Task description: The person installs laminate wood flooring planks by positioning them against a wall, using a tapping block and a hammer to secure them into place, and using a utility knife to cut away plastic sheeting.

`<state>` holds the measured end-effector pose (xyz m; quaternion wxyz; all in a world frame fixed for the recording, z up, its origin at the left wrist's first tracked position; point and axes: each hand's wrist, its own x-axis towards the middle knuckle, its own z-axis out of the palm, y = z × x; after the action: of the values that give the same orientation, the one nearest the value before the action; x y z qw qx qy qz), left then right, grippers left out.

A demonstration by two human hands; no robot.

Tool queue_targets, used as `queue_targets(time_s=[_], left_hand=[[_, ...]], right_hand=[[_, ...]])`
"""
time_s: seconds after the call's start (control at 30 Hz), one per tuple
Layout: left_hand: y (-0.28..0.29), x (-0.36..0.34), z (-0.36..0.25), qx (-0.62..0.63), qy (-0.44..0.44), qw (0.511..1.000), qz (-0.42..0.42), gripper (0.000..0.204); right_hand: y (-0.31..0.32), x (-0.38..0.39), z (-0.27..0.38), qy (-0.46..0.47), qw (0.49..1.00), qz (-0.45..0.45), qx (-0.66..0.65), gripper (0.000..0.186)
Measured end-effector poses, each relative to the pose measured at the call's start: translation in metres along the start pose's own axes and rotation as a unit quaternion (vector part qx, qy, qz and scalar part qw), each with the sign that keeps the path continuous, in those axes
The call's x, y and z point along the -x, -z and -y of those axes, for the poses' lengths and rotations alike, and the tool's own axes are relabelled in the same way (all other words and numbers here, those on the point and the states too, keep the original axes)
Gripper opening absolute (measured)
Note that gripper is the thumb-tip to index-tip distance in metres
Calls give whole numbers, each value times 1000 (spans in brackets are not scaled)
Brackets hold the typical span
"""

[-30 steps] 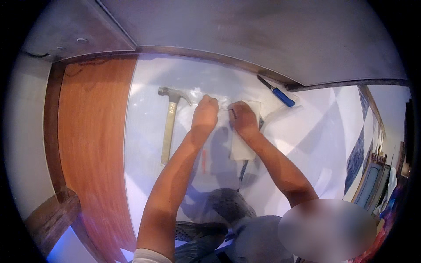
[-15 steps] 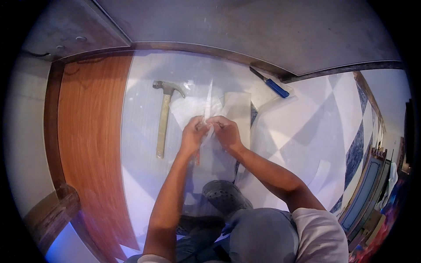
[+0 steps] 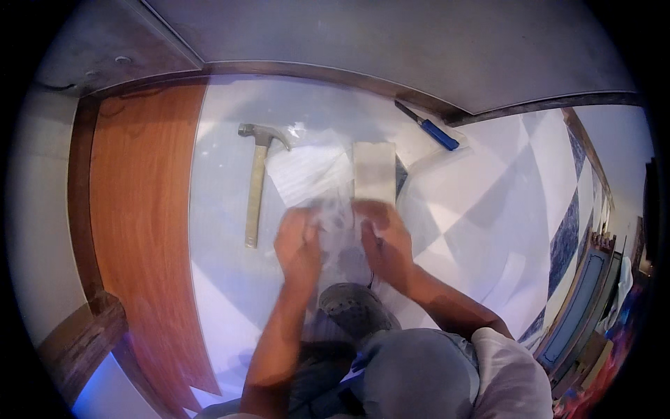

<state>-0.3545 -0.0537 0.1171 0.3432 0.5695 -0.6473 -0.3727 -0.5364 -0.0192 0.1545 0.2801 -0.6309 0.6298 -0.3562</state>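
Observation:
My left hand [image 3: 299, 243] and my right hand [image 3: 388, 241] are level with each other, a short way apart. Crumpled, see-through plastic [image 3: 336, 220] spans the space between them, and the fingers of both are closed on it. Motion blur hides its exact shape. Just beyond my hands lies a white, faintly lined sheet [image 3: 310, 171]. A flat beige block [image 3: 375, 171] sits to the right of the sheet, close to my right fingers. On the left, a claw hammer [image 3: 256, 188] with a wooden handle rests with its head pointing away from me.
A blue-handled utility knife [image 3: 437, 134] lies at the far right, by the grey panel [image 3: 391, 49] along the back. An orange-brown wood-grain board [image 3: 143, 209] covers the left side. My shoe [image 3: 356, 307] is close below my hands. Long frames [image 3: 572, 314] lean at the right.
My hands have moved apart and nearer to me, spreading the plastic between them. The narrow white strip that stood up from my fingers no longer shows. More of the white sheet is visible.

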Motion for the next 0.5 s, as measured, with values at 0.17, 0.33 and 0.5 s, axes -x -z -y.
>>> queue_targets(time_s=[0.17, 0.33, 0.5], left_hand=[[-21, -50, 66, -95, -32, 994, 37, 11], [-48, -57, 73, -65, 101, 985, 125, 19], [-48, -62, 76, -119, 87, 975, 165, 28]], right_hand=[[-31, -6, -94, -120, 950, -33, 285, 72], [-48, -19, -100, -203, 920, 9, 335, 101], [-10, -22, -65, -215, 930, 9, 297, 108]])
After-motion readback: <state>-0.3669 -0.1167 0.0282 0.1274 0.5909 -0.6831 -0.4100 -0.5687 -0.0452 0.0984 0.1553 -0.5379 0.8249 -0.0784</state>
